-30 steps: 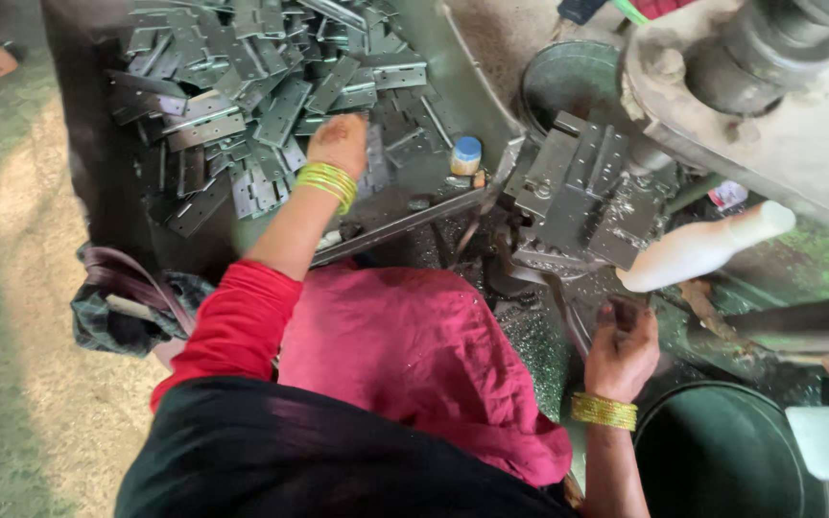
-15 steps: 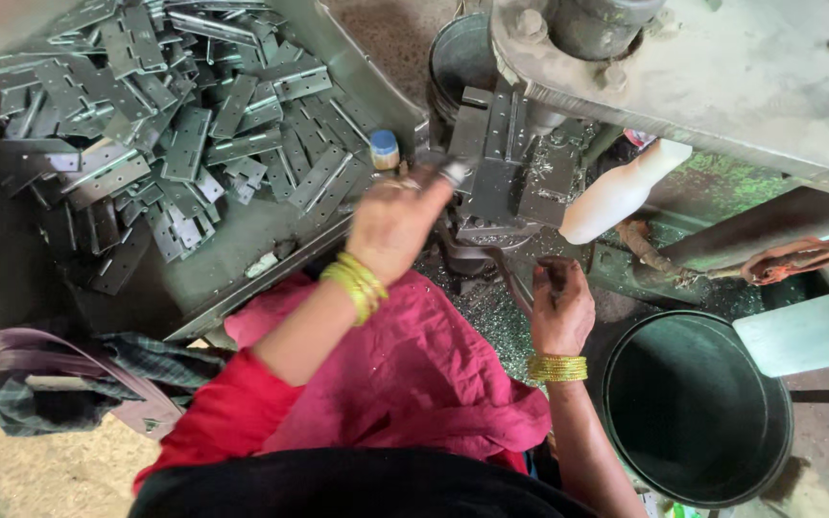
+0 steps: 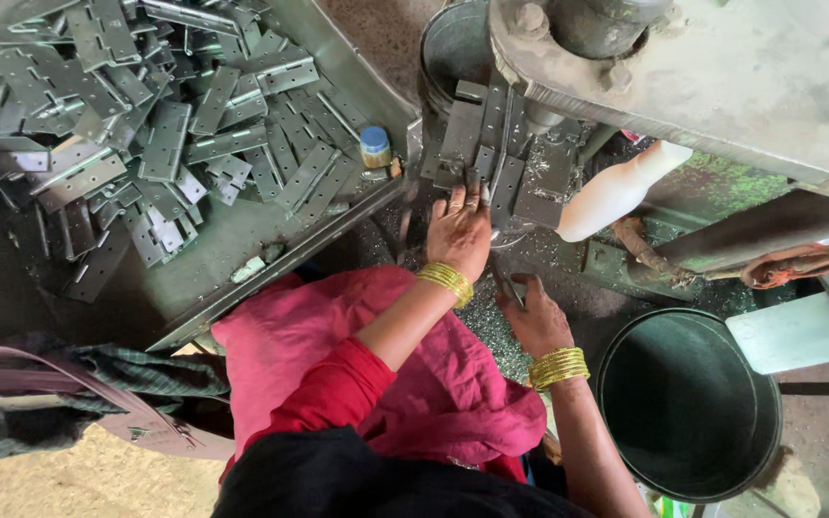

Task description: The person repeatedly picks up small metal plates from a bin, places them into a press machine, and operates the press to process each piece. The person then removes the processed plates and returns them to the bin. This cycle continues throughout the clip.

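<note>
The left hand (image 3: 460, 228) reaches forward with its fingers stretched out flat, their tips pressing a small grey metal hinge plate (image 3: 475, 178) against the dark steel bed of the press machine (image 3: 683, 67). The right hand (image 3: 535, 317) sits just below that bed, curled around a thin dark lever (image 3: 505, 284); the grip itself is partly hidden, so how tightly it closes cannot be told. Both wrists carry stacked gold bangles (image 3: 558, 366). Left of the machine, a slanted grey metal tray (image 3: 290, 251) holds a loose heap of flat grey hinges (image 3: 146, 125), with a small blue-capped bottle (image 3: 374, 147) at the tray's near corner. Right of the machine bed a white plastic bottle (image 3: 616, 192) leans, and below it stands a round dark green bucket (image 3: 688, 403).
</note>
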